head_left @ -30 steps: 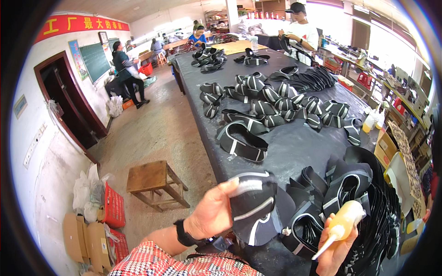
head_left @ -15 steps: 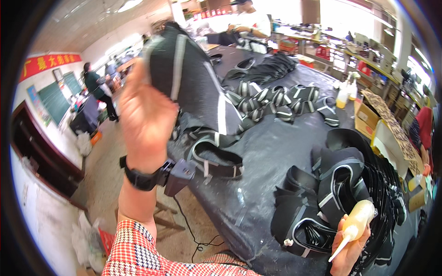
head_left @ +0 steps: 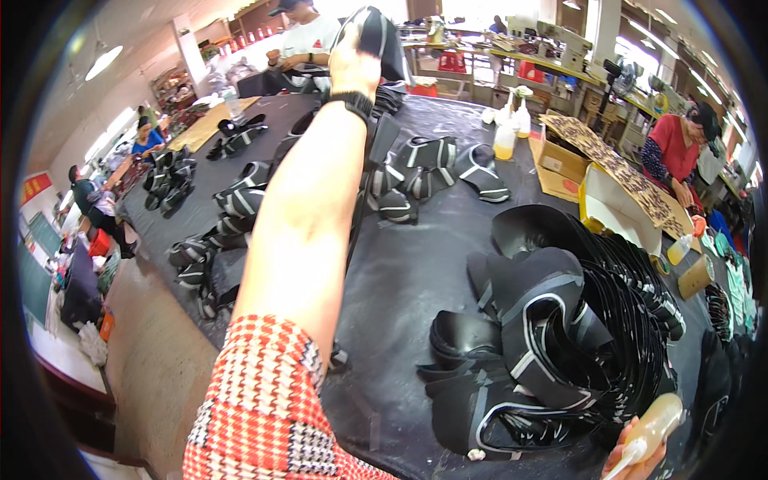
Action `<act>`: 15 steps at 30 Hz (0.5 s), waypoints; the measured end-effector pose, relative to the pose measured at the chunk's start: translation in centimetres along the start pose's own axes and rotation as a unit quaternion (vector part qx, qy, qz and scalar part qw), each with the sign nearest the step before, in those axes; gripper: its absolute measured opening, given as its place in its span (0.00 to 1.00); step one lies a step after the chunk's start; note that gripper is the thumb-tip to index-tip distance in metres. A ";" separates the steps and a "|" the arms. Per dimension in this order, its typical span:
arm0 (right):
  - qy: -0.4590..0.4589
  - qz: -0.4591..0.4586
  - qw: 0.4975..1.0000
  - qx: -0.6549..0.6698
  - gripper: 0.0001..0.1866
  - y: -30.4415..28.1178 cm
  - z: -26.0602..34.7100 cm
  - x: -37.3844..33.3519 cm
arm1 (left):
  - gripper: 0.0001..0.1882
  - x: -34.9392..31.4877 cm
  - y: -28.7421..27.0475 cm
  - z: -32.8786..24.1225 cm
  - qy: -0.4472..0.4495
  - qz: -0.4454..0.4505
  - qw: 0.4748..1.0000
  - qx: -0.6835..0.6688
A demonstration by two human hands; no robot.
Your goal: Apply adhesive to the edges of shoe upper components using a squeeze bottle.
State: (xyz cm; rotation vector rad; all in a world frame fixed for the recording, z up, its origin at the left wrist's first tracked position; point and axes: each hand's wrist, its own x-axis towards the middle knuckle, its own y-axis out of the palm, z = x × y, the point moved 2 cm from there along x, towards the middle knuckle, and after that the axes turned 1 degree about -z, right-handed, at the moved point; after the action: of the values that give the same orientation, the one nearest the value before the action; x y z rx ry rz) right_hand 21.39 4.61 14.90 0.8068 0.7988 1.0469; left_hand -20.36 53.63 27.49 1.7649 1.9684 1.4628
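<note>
My left arm reaches far across the table, and my left hand (head_left: pixel 356 68) is closed on a black fabric piece with grey strips (head_left: pixel 384 44), held up at the far side. The hand partly covers that piece. At the lower right, my right hand (head_left: pixel 652 462) grips a translucent squeeze bottle (head_left: pixel 662 416) with pale yellowish contents, its thin white nozzle tilted down and left. Beside the right hand lies a big stack of curved black pieces with grey trim (head_left: pixel 552 344). More shaped black pieces (head_left: pixel 428 164) sit beyond it, near my left forearm.
All of this rests on a dark-covered table (head_left: pixel 384 296). Yellow-liquid bottles (head_left: pixel 506 140) and an open cardboard box (head_left: pixel 564 156) stand at the back right. A person in white (head_left: pixel 308 40) is across the table; a person in red (head_left: pixel 676 144) works at the right.
My left hand has moved away from me to the table's far side with the black piece. The view has swung left, showing more finished-looking black pieces. My right hand still grips the bottle.
</note>
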 end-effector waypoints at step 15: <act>-0.026 -0.113 0.993 0.019 0.29 -4.1 -0.5 0.8 | 0.23 -4.6 -9.9 4.6 0.064 0.236 0.372 0.896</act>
State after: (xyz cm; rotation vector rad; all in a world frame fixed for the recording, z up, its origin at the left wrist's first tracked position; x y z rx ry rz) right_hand 22.91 4.27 11.03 0.7540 0.8471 0.8083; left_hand -22.89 53.92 15.90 2.3775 3.2743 -2.1257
